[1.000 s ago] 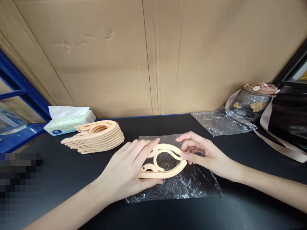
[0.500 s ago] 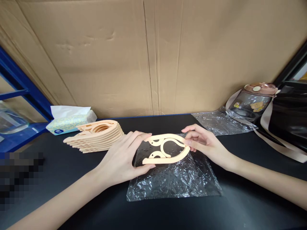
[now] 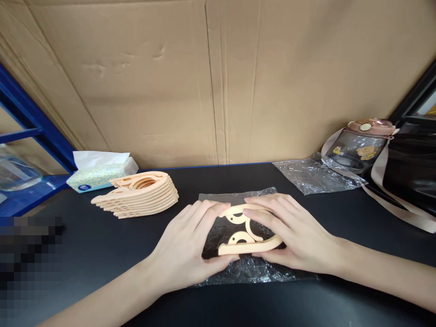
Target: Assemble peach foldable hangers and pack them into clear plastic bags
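Observation:
A cream plastic folding hanger (image 3: 252, 247), folded into a rounded shape, is held between both hands above a clear plastic bag (image 3: 252, 271). My left hand (image 3: 192, 240) grips its left end, fingers on the far arm and thumb on the near arm. Around its curved right end my right hand (image 3: 294, 231) is closed, fingertips on the far side and thumb along the near edge. The right end is partly hidden under those fingers. To the left, several matching folded hangers (image 3: 143, 195) lie in a neat stack.
A tissue pack (image 3: 102, 172) lies behind the stack. Another clear plastic bag (image 3: 313, 175) lies at the back right, beside a strapped drinking bottle (image 3: 361, 145) and a black bag (image 3: 413, 168). Cardboard (image 3: 153, 91) walls off the back of the black table (image 3: 68, 263).
The hanger has moved slightly right and nearer to me. My right hand has shifted from pinching its tip to wrapping round its right end. My left hand still grips the left end.

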`<state>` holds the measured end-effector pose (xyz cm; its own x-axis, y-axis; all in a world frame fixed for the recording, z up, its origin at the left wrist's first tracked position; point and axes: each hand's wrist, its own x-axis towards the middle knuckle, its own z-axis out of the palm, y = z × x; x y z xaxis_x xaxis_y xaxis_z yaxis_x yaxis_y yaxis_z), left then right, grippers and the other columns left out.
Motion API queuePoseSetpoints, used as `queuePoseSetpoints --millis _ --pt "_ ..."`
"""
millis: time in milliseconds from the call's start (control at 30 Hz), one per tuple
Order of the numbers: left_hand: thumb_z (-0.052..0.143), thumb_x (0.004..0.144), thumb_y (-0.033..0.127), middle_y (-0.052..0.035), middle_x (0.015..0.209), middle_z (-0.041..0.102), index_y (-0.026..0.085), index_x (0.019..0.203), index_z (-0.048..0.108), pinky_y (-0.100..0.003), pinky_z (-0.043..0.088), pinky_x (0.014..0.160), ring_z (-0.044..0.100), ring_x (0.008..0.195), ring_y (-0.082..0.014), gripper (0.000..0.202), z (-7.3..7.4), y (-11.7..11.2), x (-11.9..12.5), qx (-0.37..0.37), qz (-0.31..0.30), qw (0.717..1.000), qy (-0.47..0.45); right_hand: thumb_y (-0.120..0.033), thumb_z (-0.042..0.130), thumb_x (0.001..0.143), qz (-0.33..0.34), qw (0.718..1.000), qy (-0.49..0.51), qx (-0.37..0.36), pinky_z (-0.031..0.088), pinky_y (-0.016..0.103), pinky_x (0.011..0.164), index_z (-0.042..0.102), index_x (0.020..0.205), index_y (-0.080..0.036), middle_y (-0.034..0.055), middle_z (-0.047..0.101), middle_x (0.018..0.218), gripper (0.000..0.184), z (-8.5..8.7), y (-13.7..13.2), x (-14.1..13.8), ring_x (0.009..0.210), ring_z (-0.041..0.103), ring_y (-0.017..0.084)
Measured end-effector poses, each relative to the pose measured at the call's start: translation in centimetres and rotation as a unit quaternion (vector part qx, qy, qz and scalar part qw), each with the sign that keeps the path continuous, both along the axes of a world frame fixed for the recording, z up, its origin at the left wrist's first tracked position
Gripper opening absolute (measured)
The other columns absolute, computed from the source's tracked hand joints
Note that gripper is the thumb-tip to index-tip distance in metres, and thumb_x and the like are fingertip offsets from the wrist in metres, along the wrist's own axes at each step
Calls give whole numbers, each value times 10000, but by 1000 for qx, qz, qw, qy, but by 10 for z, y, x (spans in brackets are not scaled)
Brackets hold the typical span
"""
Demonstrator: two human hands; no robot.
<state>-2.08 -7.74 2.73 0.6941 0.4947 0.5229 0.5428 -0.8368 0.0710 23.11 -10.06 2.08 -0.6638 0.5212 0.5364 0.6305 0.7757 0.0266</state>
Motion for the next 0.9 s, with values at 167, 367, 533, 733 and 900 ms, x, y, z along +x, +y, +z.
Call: queuePoseSetpoints --millis 167,367,533,733,900 --pt "666 806 510 -95 1177 602 213 1300 388 -375 506 825 601 1009 -261 640 0 -3 0 -27 2 1000 5 -487 658 828 5 998 21 -51 463 426 944 368 1383 -217 139 528 1320 681 1 -4 -1 1181 521 283" --pt "408 929 613 -127 1583 215 237 1532 -29 -476 330 1123 287 1419 -307 834 -4 12 -15 -136 -6 988 70 -488 677 804 9 990 72 -120 483 454 948 367 1360 -226 134 533 1281 689 1 7 4 1147 543 280" --pt "225 1016 475 -33 1595 205 254 1532 118 -473 228 1178 214 1456 -233 571 -9 31 -27 -223 94 967 83 -504 676 801 -47 948 189 -251 456 472 1015 371 1354 -299 86 505 1362 665 9 35 32 1221 534 278" --pt "232 1001 339 -55 1548 330 181 1503 230 -426 315 1150 353 1400 -209 526 -14 44 -31 -216 116 967 65 -517 659 802 -84 934 150 -315 475 450 991 419 1315 -276 95 515 1371 616 37 56 72 1257 499 309" --pt "248 893 113 -90 1467 461 147 1507 214 -397 408 1092 468 1322 -206 616 -19 49 -34 -166 99 977 86 -497 693 767 -115 930 -3 -349 457 437 1013 418 1336 -295 66 485 1410 664 55 50 95 1265 493 314"
